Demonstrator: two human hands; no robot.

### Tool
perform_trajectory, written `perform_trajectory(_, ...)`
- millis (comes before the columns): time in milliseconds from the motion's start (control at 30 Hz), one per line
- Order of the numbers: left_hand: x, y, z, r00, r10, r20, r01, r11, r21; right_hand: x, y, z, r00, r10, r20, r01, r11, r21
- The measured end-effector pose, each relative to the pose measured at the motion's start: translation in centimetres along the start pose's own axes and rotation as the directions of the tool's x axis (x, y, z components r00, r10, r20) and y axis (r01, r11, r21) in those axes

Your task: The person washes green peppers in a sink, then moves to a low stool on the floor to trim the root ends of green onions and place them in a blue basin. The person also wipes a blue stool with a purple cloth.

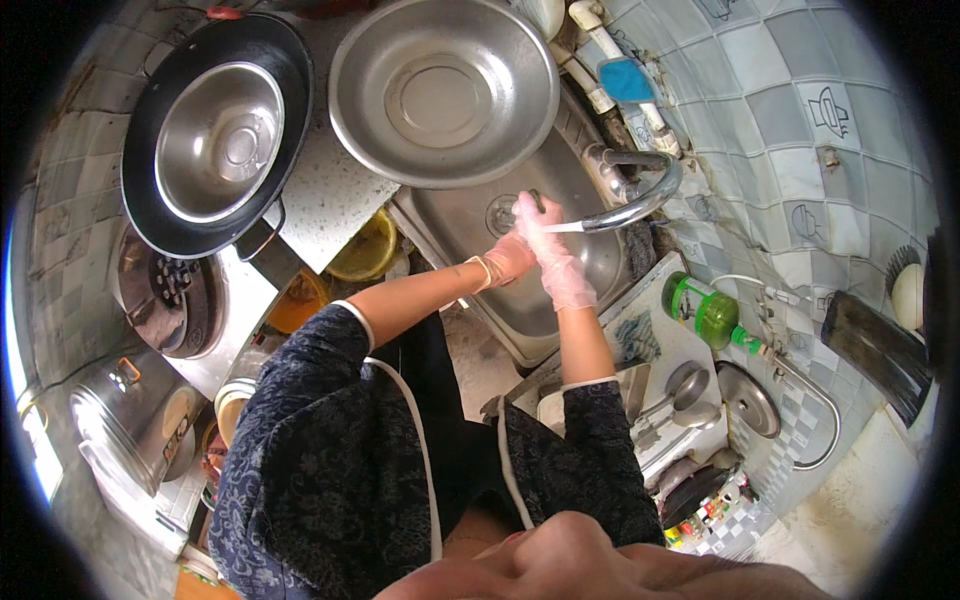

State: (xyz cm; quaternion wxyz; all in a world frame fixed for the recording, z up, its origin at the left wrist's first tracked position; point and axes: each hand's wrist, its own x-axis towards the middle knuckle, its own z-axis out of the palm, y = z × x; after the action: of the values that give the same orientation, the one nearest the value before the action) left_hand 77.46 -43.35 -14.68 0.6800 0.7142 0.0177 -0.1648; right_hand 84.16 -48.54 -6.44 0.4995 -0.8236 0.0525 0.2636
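Both my hands wear thin pinkish translucent gloves and meet over the stainless steel sink [450, 225]. My right hand [538, 217] lies under the stream of water [562, 227] from the curved chrome faucet [637, 214]. My left hand [514, 259] touches it from the left, partly hidden behind it. A small dark bit shows at the right fingers; what it is, I cannot tell. Below the hands the sink drain [502, 215] is partly visible. How the fingers of either hand are set is unclear.
A large steel basin [480, 161] rests across the sink's far end. At left a black wok [296, 97] holds a steel bowl [180, 150]. A green bottle [712, 311], a ladle [686, 386] and a pot lid [750, 401] are at right, by the tiled wall [795, 112].
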Motion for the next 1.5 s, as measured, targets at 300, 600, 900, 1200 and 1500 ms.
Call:
perform_trajectory(300, -1.2, 2.6, 0.1, 0.968, -0.22, -0.122, 0.25, 0.798, 0.549, 2.2, 8.6, 0.9, 0.786, 0.456, -0.417, 0.023, 0.653, 0.757)
perform_trajectory(600, -3.6, 1.5, 1.0, 0.946, 0.162, -0.281, -0.093, 0.965, 0.243, -1.7, 6.7, -4.7, 0.967, 0.012, 0.255, -0.218, 0.558, 0.801)
perform_trajectory(900, -7.6, 11.5, 2.2, 0.861, -0.059, 0.506, 0.416, -0.491, -0.765, -8.5, 5.7, -3.5, 0.937, -0.347, 0.028, -0.06, -0.082, 0.995)
perform_trajectory(1200, -7.0, 15.1, 0.6, 0.627, -0.091, 0.774, 0.752, 0.332, -0.57, -10.6, -5.2, -8.5, 0.991, -0.075, 0.111, 0.023, 0.913, 0.408)
perform_trajectory(1500, -2.2, 6.3, 6.7, 1.0, -0.006, -0.006, 0.007, 0.994, 0.112, -6.1, -1.7, -6.4, 0.951, 0.177, -0.255, -0.043, 0.889, 0.455)
